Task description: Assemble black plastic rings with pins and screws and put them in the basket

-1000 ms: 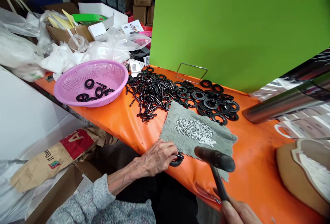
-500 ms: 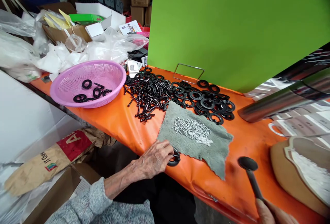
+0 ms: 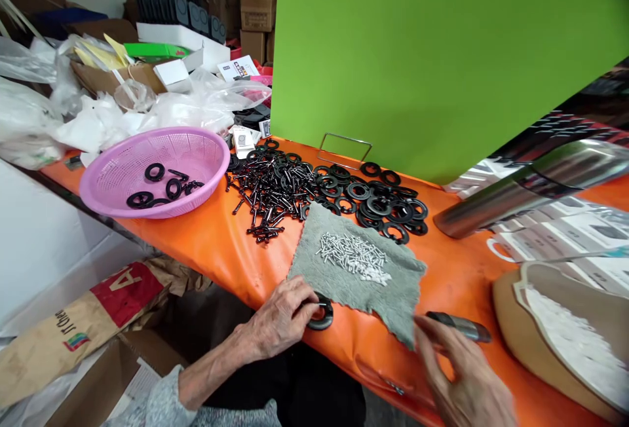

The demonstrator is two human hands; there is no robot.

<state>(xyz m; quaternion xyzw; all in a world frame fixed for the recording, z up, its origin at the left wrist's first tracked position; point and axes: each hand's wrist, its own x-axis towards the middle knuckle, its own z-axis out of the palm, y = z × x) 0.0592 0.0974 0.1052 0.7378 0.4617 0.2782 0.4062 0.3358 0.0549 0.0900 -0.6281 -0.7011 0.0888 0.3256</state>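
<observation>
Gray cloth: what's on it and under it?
On the gray cloth lies a heap of small silver pins, with white pieces at the heap's near edge. What's underneath is covered; orange tabletop shows beside it.

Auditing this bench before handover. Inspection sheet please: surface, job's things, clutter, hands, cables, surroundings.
Surface: orange cover, creased along the near edge.
Job's things: black ring at the near edge; silver pins loose on a grey-green cloth; hammer lying right of the cloth, handle not visible.
Clutter: heap of black pins and heap of black rings beyond the cloth; pink basket at left; metal cylinder and tan tub of white material at right.
Hands: left hand holds the black ring; right hand beside the hammer, fingers spread, no grip visible.
Cables: nothing seen that is clearly a cable.
Surroundings: green panel behind; plastic bags and cardboard boxes back left.
</observation>
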